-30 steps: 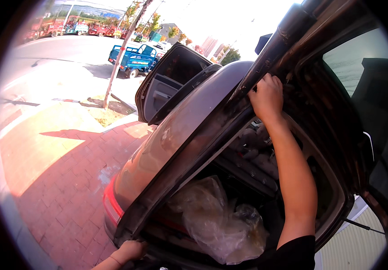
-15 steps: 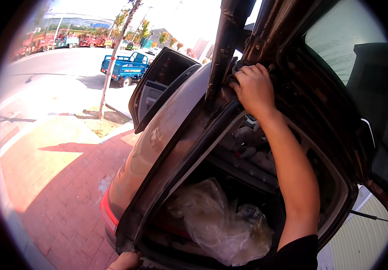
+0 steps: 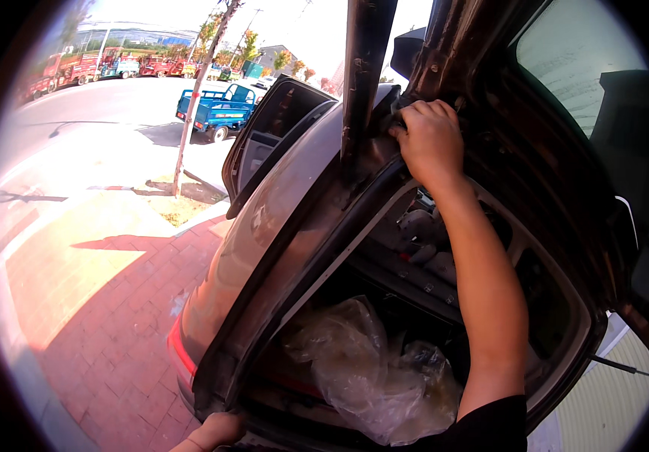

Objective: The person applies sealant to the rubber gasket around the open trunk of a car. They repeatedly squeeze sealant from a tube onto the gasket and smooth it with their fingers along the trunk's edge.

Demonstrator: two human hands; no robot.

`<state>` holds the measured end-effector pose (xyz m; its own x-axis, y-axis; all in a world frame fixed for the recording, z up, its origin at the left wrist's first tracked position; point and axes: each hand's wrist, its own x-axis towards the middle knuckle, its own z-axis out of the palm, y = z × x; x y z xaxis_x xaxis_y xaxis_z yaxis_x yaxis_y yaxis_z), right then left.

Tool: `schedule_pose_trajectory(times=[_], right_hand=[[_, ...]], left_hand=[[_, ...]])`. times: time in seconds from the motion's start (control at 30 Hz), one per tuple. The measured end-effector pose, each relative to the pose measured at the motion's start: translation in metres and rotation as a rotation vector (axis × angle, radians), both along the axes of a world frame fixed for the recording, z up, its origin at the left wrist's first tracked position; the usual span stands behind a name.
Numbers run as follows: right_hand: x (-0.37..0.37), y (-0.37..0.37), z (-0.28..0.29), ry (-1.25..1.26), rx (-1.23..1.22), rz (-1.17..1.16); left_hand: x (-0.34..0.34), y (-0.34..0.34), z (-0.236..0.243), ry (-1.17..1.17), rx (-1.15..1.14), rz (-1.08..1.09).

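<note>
Left hand (image 3: 215,431) cut off low, right hand (image 3: 430,139) gripping tailgate (image 3: 490,90)

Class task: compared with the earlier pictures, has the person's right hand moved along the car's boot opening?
Cannot tell: the right hand grips the same spot near the boot opening's top corner; the camera shifted.

Your right hand (image 3: 431,139) grips a dark brown car (image 3: 279,226), clear crinkled plastic bag (image 3: 373,377) below, red brick paving (image 3: 106,301), blue truck (image 3: 219,113) beyond.
</note>
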<state>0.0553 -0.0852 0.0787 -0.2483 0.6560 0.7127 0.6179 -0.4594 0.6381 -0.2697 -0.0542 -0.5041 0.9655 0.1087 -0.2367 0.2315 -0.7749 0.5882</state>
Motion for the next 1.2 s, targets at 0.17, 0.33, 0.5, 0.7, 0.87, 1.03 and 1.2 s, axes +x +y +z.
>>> schedule_pose_trajectory(times=[0.17,0.33,0.5,0.7,0.87,1.03,1.2], right_hand=[[0.0,0.006,-0.006,0.044,0.021,0.131],[0.0,0.007,-0.012,-0.026,0.093,0.108],[-0.001,0.0,-0.005,-0.016,-0.009,0.138],[0.006,-0.002,0.011,-0.104,-0.16,0.229],[0.004,-0.003,0.013,-0.074,-0.182,0.136],[-0.012,-0.008,0.009,-0.101,-0.071,-0.091],[-0.005,-0.009,0.01,-0.104,-0.007,-0.079]], left_hand=[[-0.02,0.003,-0.022,0.039,-0.013,-0.058],[-0.015,0.007,-0.03,0.084,0.024,-0.043],[-0.015,0.002,-0.016,0.085,0.006,0.006],[-0.011,0.008,-0.028,0.011,0.044,-0.019],[0.004,0.007,0.005,0.031,0.064,-0.03],[-0.002,-0.003,0.039,0.016,0.015,0.012],[-0.021,0.0,0.009,0.02,0.009,0.042]])
